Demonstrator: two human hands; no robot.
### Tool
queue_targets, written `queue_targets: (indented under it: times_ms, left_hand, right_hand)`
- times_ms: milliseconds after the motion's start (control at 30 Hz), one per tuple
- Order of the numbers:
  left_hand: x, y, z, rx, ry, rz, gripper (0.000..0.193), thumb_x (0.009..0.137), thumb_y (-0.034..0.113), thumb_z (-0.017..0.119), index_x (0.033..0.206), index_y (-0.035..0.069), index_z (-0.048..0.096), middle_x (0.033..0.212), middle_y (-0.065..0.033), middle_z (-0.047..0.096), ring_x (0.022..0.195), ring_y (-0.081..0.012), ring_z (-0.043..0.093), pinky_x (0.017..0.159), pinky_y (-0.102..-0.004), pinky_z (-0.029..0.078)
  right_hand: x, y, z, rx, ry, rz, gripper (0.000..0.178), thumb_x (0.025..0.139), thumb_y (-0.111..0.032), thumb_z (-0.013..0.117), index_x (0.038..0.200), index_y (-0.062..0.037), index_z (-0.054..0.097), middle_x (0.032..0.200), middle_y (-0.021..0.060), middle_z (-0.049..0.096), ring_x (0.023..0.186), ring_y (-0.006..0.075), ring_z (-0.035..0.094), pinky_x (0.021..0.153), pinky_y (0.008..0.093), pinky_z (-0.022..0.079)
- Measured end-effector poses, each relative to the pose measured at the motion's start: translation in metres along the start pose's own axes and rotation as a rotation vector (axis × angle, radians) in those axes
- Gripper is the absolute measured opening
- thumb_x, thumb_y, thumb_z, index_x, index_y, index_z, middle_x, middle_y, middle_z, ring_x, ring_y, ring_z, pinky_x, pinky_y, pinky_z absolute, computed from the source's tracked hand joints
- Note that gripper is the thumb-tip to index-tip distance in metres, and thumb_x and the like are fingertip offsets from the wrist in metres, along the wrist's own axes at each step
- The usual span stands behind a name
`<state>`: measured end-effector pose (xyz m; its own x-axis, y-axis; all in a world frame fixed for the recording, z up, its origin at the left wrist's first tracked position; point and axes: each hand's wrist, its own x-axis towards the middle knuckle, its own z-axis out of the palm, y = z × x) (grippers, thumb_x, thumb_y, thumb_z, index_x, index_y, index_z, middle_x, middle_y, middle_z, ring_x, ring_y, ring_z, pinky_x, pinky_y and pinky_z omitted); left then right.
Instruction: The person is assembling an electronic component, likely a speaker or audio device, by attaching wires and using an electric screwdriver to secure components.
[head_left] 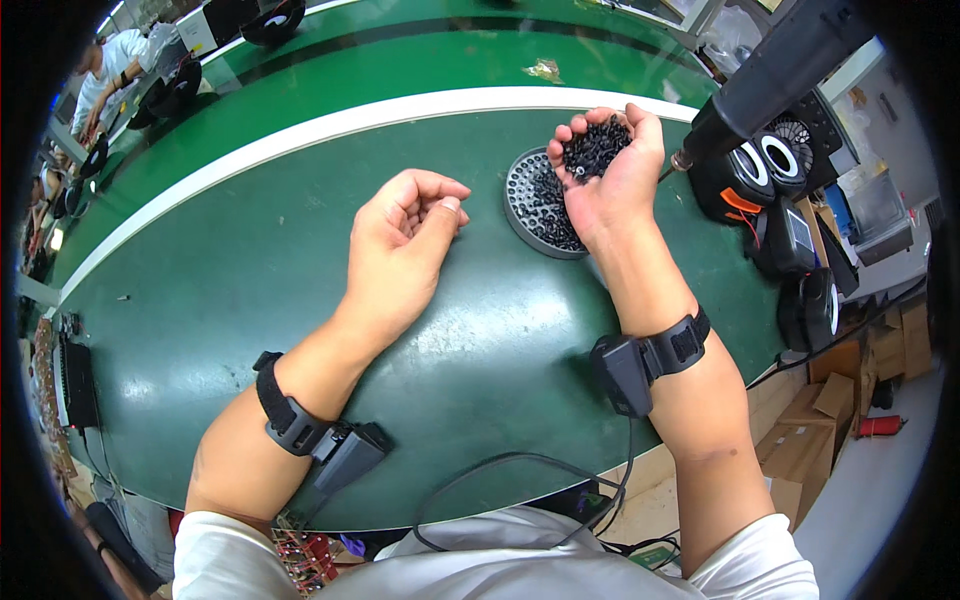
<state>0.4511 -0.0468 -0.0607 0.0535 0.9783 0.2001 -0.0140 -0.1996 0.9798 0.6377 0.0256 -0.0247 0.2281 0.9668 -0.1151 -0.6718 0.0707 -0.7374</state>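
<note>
My right hand (pixel 618 185) is turned palm up and cupped around a heap of small black screws (pixel 597 148). It is above the right side of a round grey dish (pixel 512 215), whose pitted floor shows on the left. More black screws lie in the dish, partly hidden by my right hand. My left hand (pixel 402 240) is to the left of the dish, over the table, with its fingers curled in and the thumb against the index finger. Whatever those fingers may hold is too small or hidden to make out.
A black electric screwdriver (pixel 770 85) slants in from the upper right, its bit close to my right hand. Black speaker-like units (pixel 735 180) line the green table's (pixel 480 400) right edge. Beyond a white rail (pixel 330 130) runs a green conveyor (pixel 400 65). A person (pixel 115 65) works at far left.
</note>
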Motion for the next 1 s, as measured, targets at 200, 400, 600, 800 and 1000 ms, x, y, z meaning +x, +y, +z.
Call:
queue_targets:
  times_ms: [200, 400, 600, 800, 1000]
  left_hand:
    - [0.002, -0.001, 0.000, -0.049, 0.002, -0.014, 0.013, 0.098, 0.011, 0.056, 0.106, 0.003, 0.062, 0.090, -0.0008, 0.064, 0.082, -0.0068, 0.058, 0.076, -0.0225, 0.047]
    - [0.003, -0.001, 0.003, -0.068, 0.005, -0.021, 0.012, 0.097, 0.011, 0.056, 0.105, 0.003, 0.062, 0.089, -0.0012, 0.064, 0.082, -0.0068, 0.058, 0.076, -0.0225, 0.047]
    - [0.004, -0.003, 0.001, -0.068, -0.007, -0.034, 0.011, 0.097, 0.008, 0.056, 0.105, 0.003, 0.062, 0.089, -0.0013, 0.063, 0.081, -0.0068, 0.059, 0.076, -0.0219, 0.048]
    - [0.008, -0.007, 0.001, -0.096, -0.020, -0.016, 0.011, 0.097, 0.007, 0.055, 0.104, 0.002, 0.062, 0.089, -0.0017, 0.063, 0.082, -0.0070, 0.059, 0.077, -0.0226, 0.049]
    - [0.009, -0.011, 0.002, -0.088, -0.017, -0.010, 0.011, 0.097, 0.006, 0.054, 0.103, 0.001, 0.062, 0.089, -0.0022, 0.063, 0.082, -0.0066, 0.059, 0.075, -0.0219, 0.049]
  right_hand:
    - [0.001, 0.001, -0.004, -0.025, -0.059, -0.038, 0.031, 0.096, -0.032, 0.045, 0.078, -0.0074, 0.049, 0.072, 0.0085, 0.056, 0.068, 0.0226, 0.057, 0.065, 0.0357, 0.046]
    - [0.005, 0.003, -0.015, -0.339, -0.162, -0.171, 0.020, 0.096, -0.022, 0.050, 0.088, -0.0042, 0.055, 0.079, 0.0070, 0.059, 0.072, 0.0173, 0.058, 0.067, 0.0301, 0.048]
    - [0.003, 0.001, -0.018, -0.775, -0.238, -0.371, 0.035, 0.097, -0.026, 0.055, 0.074, -0.0004, 0.061, 0.067, 0.0023, 0.058, 0.066, 0.0105, 0.053, 0.063, 0.0260, 0.042]
    - [-0.006, 0.006, -0.020, -1.122, -0.286, -0.609, 0.035, 0.101, -0.026, 0.048, 0.080, 0.0002, 0.060, 0.072, 0.0119, 0.061, 0.068, 0.0225, 0.061, 0.067, 0.0356, 0.047]
    - [-0.008, 0.005, -0.027, -1.251, -0.390, -0.854, 0.017, 0.091, -0.016, 0.063, 0.099, -0.0019, 0.069, 0.091, 0.0154, 0.070, 0.085, 0.0301, 0.068, 0.077, 0.0392, 0.052]
